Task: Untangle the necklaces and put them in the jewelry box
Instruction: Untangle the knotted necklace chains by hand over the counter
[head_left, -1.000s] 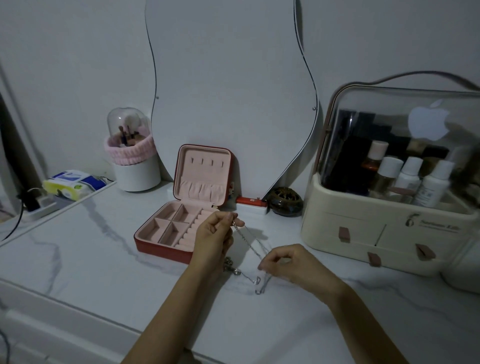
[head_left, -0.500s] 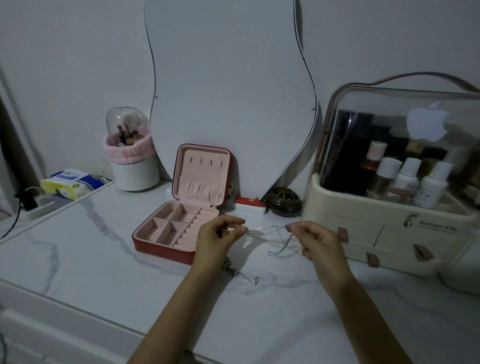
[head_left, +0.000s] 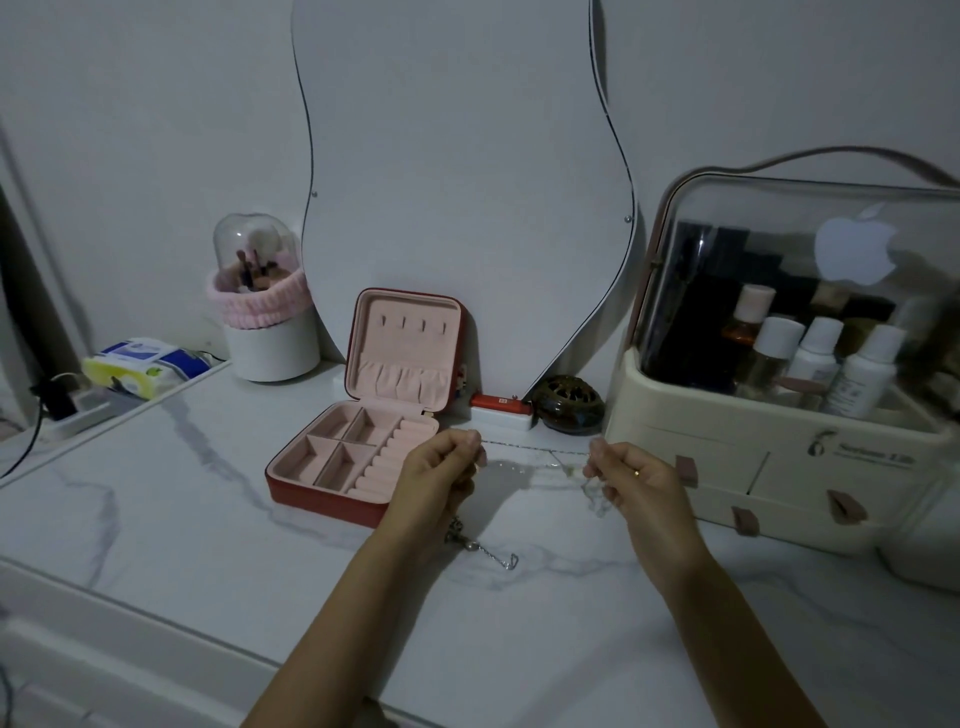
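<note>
As hands spread since 0.5s | necklace (head_left: 535, 448) now taut btwn fingers (head_left: 470, 441)

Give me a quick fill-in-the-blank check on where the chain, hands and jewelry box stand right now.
1. The silver chain is stretched between the left hand and the ____ hand.
2. The jewelry box has its lid ____.
3. A second chain end lies on the ____ tabletop.
4. The box's pink compartments hold ____ necklaces.

Missing words: right; open; marble; no
</note>
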